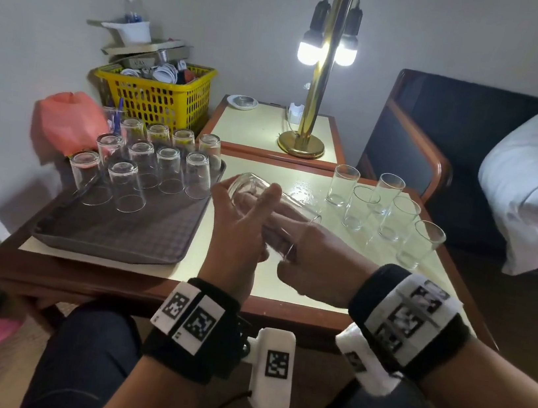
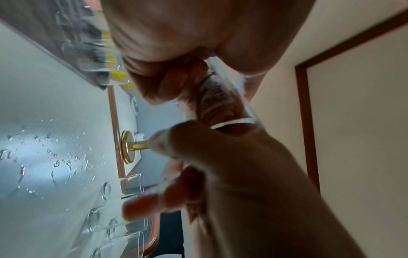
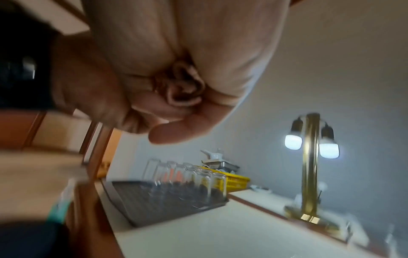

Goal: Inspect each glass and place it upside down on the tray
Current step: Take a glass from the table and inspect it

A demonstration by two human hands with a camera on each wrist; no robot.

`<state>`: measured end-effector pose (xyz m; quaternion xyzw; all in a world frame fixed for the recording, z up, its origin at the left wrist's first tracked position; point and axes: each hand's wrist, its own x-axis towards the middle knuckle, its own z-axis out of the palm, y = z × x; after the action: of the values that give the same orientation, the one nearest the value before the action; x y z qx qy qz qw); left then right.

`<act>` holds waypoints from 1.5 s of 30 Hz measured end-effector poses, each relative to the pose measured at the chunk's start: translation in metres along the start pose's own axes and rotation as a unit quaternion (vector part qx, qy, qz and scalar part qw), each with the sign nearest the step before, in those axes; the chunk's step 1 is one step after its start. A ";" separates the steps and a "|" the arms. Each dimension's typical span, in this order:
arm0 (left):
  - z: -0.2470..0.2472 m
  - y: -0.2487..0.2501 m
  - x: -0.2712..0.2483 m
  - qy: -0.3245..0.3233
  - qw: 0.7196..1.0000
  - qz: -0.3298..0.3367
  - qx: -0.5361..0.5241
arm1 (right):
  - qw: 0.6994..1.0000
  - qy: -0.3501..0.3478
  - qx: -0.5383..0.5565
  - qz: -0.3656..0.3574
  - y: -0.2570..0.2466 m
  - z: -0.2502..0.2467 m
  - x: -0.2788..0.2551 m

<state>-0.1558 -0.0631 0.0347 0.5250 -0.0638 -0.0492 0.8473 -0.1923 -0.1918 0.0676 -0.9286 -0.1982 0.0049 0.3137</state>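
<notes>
A hotel-style guest room: beyond the hands stands a brass lamp [image 1: 315, 82] on a wood-trimmed side surface [image 1: 268, 127]; to their right, a dark armchair [image 1: 442, 141] with a white pillow [image 1: 535, 193]; left, many identical glasses on a tray [image 1: 118, 234].

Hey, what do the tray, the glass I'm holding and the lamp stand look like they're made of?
Tray: probably plastic, matte dark grey-brown, with a moulded grid texture.
Held glass: clear glass, smooth and shiny; the fingers of the left hand and right hand show through it.
Lamp stand: likely brass or brass-plated metal, polished gold with mirror-like reflections.
</notes>
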 end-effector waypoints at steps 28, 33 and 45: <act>-0.002 0.000 0.000 -0.021 1.000 0.000 0.001 | 0.999 0.023 -0.023 -0.014 0.008 0.012 -0.004; 0.001 -0.006 -0.002 -0.049 0.995 0.057 -0.060 | 0.835 -0.056 0.543 0.068 -0.011 0.000 -0.015; -0.001 -0.008 0.004 -0.040 0.999 0.010 -0.003 | 0.986 -0.011 0.163 0.035 0.005 0.002 -0.007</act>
<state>-0.1515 -0.0661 0.0275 0.5199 -0.1026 -0.0614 0.8458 -0.1971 -0.1964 0.0624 -0.8711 -0.1657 0.0586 0.4586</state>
